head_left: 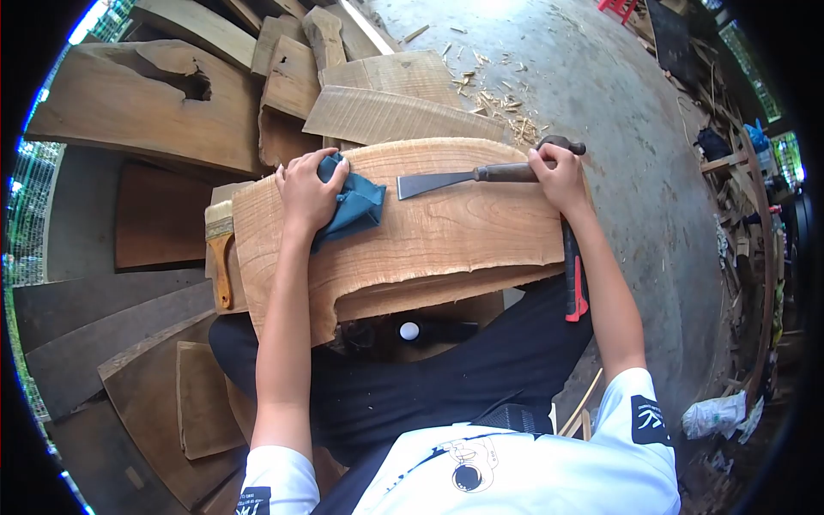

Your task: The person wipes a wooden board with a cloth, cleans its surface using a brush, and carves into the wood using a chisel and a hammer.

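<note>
A thick wooden board (463,223) with a wavy near edge lies across my lap. My left hand (311,193) is closed on a folded blue cloth (354,206) that rests on the board's left part. At the board's right end, my right hand (560,178) has its fingers around the butt of a chisel handle. The chisel (438,182) lies flat with its wide blade pointing left. A hammer (574,275) with a red and black grip lies beneath my right wrist, its dark head just beyond my fingers.
A wooden-handled brush (221,257) lies beside the board's left end. Several wood slabs (146,112) are stacked at the left and back. Wood shavings (506,103) litter the concrete floor (652,223). A white plastic bag (714,415) sits at the right.
</note>
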Demonstrator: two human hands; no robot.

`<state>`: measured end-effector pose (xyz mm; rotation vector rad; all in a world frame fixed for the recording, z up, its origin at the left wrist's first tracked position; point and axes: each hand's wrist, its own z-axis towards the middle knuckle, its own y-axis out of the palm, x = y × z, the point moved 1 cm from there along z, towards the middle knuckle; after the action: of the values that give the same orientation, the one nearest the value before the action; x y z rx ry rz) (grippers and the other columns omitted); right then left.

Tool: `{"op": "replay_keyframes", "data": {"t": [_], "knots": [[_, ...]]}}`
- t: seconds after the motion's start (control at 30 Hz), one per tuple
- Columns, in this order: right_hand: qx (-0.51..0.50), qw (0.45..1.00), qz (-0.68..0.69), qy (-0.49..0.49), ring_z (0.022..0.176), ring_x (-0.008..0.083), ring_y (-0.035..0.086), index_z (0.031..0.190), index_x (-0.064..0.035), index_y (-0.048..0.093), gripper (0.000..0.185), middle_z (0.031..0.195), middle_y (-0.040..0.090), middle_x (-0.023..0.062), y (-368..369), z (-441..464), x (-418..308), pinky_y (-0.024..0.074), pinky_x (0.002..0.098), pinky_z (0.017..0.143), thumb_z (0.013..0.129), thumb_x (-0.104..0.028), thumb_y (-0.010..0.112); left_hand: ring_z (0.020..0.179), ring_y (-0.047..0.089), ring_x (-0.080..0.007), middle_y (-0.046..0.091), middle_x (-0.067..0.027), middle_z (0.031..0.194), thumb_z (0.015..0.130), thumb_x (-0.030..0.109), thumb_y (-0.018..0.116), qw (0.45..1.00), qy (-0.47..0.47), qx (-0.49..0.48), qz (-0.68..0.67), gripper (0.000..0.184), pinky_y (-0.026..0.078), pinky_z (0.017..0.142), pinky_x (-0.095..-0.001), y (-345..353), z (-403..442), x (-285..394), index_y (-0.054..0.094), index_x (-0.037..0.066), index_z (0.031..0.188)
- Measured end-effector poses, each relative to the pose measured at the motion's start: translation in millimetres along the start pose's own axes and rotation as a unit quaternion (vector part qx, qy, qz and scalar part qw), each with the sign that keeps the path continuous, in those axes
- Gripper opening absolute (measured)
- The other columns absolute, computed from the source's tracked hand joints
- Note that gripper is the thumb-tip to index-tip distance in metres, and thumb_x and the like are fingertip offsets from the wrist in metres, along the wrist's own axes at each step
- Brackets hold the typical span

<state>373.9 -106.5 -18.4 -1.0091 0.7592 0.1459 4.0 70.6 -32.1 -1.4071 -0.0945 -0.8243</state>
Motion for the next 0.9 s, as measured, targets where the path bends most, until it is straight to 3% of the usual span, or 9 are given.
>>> {"op": "replay_keyframes", "data": {"t": [0.27,0.37,0.5,0.57,0.63,0.7,0.8,0.9], "knots": [[-0.003,1.0,-0.018,-0.015,0.057,0.0237,0.063,0.074,0.0033,0.065,0.032,0.062,0.062,0.0184,-4,-10,-6,0.049,0.0377,0.06,0.089,-0.025,0.067,0.124,0.057,-0.0295,0.07,-0.011,0.121,0.091,0.045,0.064,1.0,-0.004,0.002,0.006,0.044,0.022,0.118,-0.0556,1,-1,-1,0.073,0.012,0.118],[0.017,1.0,-0.014,0.011,0.057,0.0284,0.063,0.074,0.0028,0.065,0.031,0.062,0.061,0.0193,-16,-8,-2,0.0488,0.0385,0.06,0.09,-0.024,0.066,0.125,0.057,-0.0293,0.07,-0.0109,0.122,0.091,0.046,0.063,1.0,-0.003,0.001,0.009,0.044,0.022,0.118,-0.0557,1,-1,-1,0.073,0.013,0.118],[0.039,0.999,-0.03,0.004,0.058,0.0245,0.063,0.076,0.0026,0.064,0.034,0.062,0.06,0.0192,-22,-27,-12,0.0485,0.0379,0.06,0.091,-0.027,0.067,0.126,0.056,-0.0289,0.07,-0.0105,0.122,0.091,0.046,0.063,1.0,-0.004,0.004,0.01,0.044,0.022,0.118,-0.0561,0,-1,-2,0.073,0.013,0.119],[0.006,0.998,-0.031,0.05,0.059,0.0246,0.063,0.076,0.0033,0.063,0.038,0.063,0.06,0.0186,-40,-43,-28,0.0483,0.0382,0.061,0.092,-0.031,0.069,0.125,0.056,-0.0287,0.07,-0.0105,0.123,0.091,0.046,0.063,1.0,-0.006,0.001,0.005,0.044,0.022,0.118,-0.0564,1,-1,-3,0.073,0.013,0.119],[-0.09,0.994,-0.019,0.056,0.059,0.0263,0.062,0.082,0.0027,0.065,0.039,0.064,0.062,0.0169,-55,-63,-44,0.0477,0.039,0.061,0.092,-0.035,0.069,0.125,0.056,-0.0285,0.07,-0.0106,0.123,0.091,0.046,0.063,1.0,-0.007,0.0,0.005,0.044,0.022,0.118,-0.0567,1,-1,-3,0.073,0.013,0.119],[-0.185,0.979,-0.074,0.048,0.066,0.0312,0.066,0.101,0.0004,0.066,0.035,0.074,0.067,0.0182,-70,-88,-75,0.0505,0.0414,0.067,0.091,-0.032,0.071,0.126,0.056,-0.0282,0.07,-0.0104,0.123,0.091,0.046,0.063,1.0,-0.003,0.002,0.009,0.044,0.022,0.118,-0.0563,1,-1,-4,0.073,0.013,0.119],[-0.22,0.973,0.0,-0.07,0.085,0.0411,0.069,0.134,-0.0061,0.054,0.05,0.098,0.068,0.0238,-65,-128,-94,0.0546,0.0465,0.082,0.089,-0.021,0.072,0.126,0.056,-0.0283,0.07,-0.0105,0.123,0.091,0.046,0.063,1.0,-0.004,0.0,0.01,0.044,0.022,0.118,-0.0558,3,0,-6,0.072,0.013,0.119],[-0.253,0.963,-0.067,-0.057,0.075,0.0412,0.066,0.149,-0.0159,0.047,0.059,0.092,0.063,0.0199,-57,-159,-114,0.0549,0.0491,0.071,0.094,-0.016,0.065,0.126,0.056,-0.0285,0.07,-0.0105,0.123,0.091,0.047,0.062,1.0,-0.005,-0.001,0.014,0.045,0.022,0.118,-0.0556,3,0,-6,0.072,0.014,0.12]]}}
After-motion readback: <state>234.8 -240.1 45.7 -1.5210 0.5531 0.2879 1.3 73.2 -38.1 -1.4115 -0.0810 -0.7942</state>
